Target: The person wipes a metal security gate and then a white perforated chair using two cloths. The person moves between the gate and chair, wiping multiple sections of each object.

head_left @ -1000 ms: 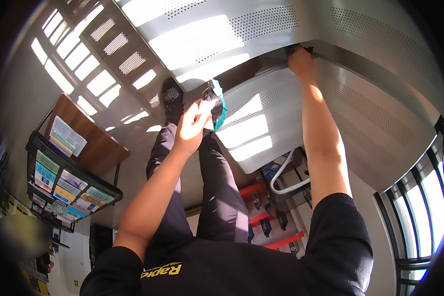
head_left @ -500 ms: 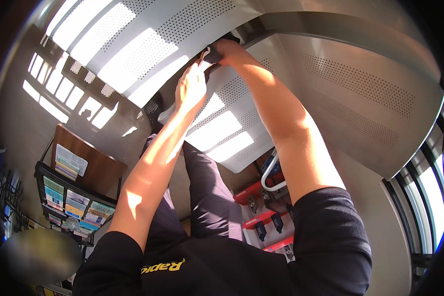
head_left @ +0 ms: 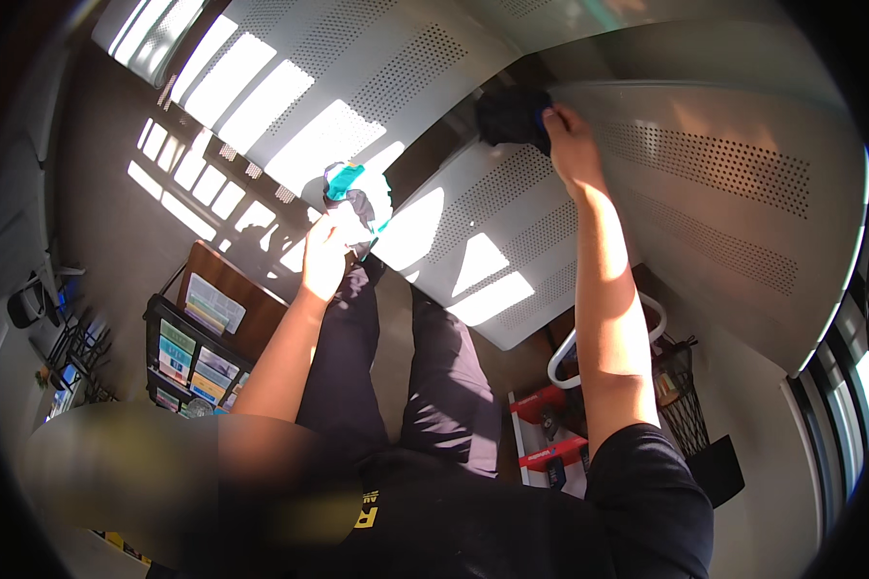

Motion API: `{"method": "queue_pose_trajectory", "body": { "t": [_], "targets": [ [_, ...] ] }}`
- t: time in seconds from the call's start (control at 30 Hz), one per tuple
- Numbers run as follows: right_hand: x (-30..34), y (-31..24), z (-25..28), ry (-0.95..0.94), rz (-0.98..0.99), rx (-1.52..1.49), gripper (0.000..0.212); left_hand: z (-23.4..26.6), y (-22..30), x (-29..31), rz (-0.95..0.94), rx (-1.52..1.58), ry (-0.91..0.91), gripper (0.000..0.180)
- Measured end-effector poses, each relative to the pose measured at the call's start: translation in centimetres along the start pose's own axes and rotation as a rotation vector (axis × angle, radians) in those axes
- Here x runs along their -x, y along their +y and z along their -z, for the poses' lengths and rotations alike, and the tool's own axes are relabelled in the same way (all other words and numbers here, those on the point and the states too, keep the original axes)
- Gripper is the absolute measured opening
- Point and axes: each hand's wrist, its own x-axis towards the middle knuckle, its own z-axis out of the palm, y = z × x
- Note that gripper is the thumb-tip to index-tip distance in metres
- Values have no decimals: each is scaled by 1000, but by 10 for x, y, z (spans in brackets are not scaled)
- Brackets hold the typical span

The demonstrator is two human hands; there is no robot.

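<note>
My left hand is closed around a crumpled bundle with teal, white and dark patches. Whether that bundle is plastic or fabric I cannot tell, as the sunlight washes it out. Out to the right, my right hand grips a limp black cloth by its right edge. The cloth hangs over the gap between two grey perforated metal seats. My two hands are well apart, the left one lower and nearer my legs.
A second perforated seat lies at the far left, and a perforated backrest rises at the right. Brochures fill a black rack beside a brown wooden panel. A white loop handle and a black wire basket stand near my right arm.
My hands have come apart from the gap between the seats. The left drew back toward my legs with the crumpled bundle; the right moved rightward with the black cloth.
</note>
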Motion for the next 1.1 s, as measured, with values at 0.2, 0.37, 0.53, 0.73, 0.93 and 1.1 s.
{"method": "queue_pose_trajectory", "body": {
  "t": [0.2, 0.37, 0.53, 0.73, 0.93, 1.1],
  "targets": [
    [-18, 4, -57, 171, 189, 528, 24, 14, 45, 25, -2, 15, 68, 24],
    [-12, 26, -167, -20, 179, 980, 15, 61, 50, 4, 67, -63, 40, 15],
    [-8, 24, -187, -201, -121, 842, 25, 148, 60, -13, -4, 59, -118, 11],
    [9, -102, -145, 201, -220, 491, 28, 269, 159, -46, -67, -326, 267, 26],
    [-36, -163, -272, 135, 276, 337, 21, 317, 200, -151, -521, -787, 415, 40],
    [-70, -175, -386, 107, 321, 679, 37, 291, 153, -231, -445, -1103, 430, 56]
  ]
}}
